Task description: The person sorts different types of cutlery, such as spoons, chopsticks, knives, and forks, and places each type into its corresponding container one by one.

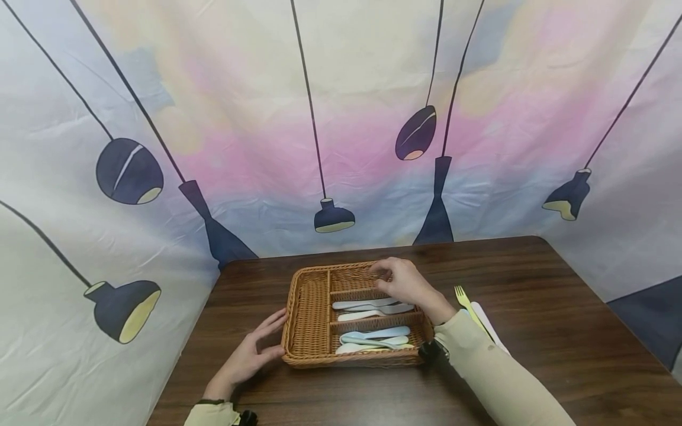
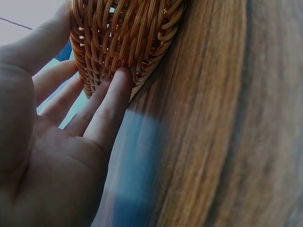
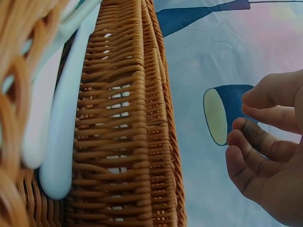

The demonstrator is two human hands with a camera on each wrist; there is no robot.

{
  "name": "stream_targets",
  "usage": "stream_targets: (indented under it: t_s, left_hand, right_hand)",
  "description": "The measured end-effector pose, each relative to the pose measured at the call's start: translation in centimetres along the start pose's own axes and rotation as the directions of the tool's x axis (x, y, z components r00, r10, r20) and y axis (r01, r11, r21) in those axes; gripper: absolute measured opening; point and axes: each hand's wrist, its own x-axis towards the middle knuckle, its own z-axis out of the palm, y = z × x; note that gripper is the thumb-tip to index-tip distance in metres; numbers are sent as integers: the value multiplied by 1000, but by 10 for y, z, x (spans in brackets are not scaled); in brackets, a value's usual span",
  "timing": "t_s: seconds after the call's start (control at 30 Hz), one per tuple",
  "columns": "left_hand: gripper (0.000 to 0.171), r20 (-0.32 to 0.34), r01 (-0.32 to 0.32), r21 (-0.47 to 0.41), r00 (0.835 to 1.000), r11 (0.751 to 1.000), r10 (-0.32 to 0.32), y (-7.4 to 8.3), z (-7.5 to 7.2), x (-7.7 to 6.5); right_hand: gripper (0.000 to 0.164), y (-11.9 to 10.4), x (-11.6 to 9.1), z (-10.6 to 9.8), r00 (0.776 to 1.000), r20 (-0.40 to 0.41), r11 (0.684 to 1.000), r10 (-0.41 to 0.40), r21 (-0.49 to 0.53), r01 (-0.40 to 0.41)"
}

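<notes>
A brown wicker cutlery basket (image 1: pixel 351 360) with several compartments stands on the table. My left hand (image 1: pixel 246 357) rests against its left end, fingers extended; in the left wrist view the fingertips (image 2: pixel 122 78) touch the weave. Above the back right compartment is my right hand (image 1: pixel 407 285). Its fingers are loosely bent with nothing between them, as the right wrist view shows. White and pale grey knives (image 1: pixel 367 305) lie in the middle compartment. Pale blue, green, white and yellow spoons (image 1: pixel 383 333) fill the front one, partly overlapping.
Right of the basket, a yellow fork (image 1: pixel 462 296) and a pale pinkish handle (image 1: pixel 485 319) lie on the dark wooden table (image 1: pixel 575 331), partly hidden by my right sleeve. Behind the table's back edge hangs a cloth (image 1: pixel 373 171) printed with dark lamps.
</notes>
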Motion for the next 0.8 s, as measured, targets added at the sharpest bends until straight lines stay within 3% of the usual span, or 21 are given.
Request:
stream_targets:
  t_s: [0.2,0.8]
  left_hand:
    - [64,5,-11,7,1000,1000,10,1,0,1]
    - [64,-2,8,15,1000,1000,-8,1,0,0]
  right_hand:
    - [32,7,-6,-8,999,-25,999,34,44,-33]
    - [28,21,-24,-35,995,-82,998,65,3,-65]
